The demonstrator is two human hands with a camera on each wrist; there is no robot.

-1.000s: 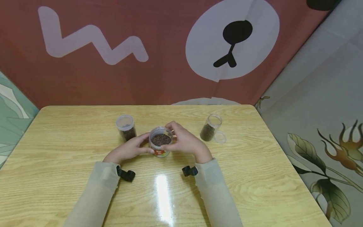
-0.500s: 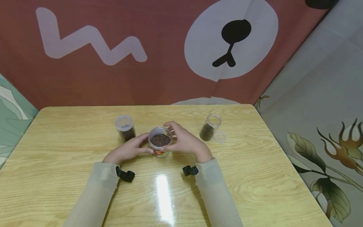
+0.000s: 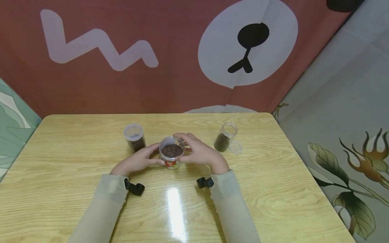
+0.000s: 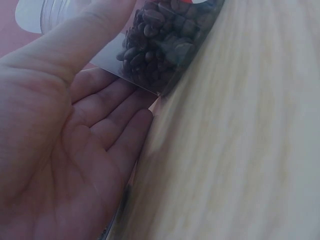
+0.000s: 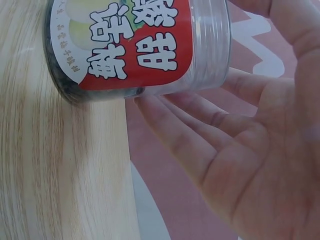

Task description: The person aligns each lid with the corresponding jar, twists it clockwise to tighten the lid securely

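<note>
A clear plastic jar of dark coffee beans (image 3: 171, 163) stands upright at mid-table, its red label facing the front. In the right wrist view the jar (image 5: 150, 45) shows white characters on that label. My left hand (image 3: 138, 160) holds its left side, thumb in front and fingers behind. Seen from the left wrist, the lower fingers of the left hand (image 4: 75, 130) lie close to the table beside the base. My right hand (image 3: 202, 153) spans the right side near the rim, thumb at the front and index finger at the back rim.
A taller jar (image 3: 134, 136) with a whitish top and dark contents stands to the left, behind my left hand. On the right is another clear jar (image 3: 223, 140) with dark contents, beside a clear round disc (image 3: 235, 147). A printed cloth (image 3: 182, 84) hangs behind the table.
My right index finger has moved left along the jar's back rim, and the right thumb has shifted slightly right. The left hand and the jar look the same.
</note>
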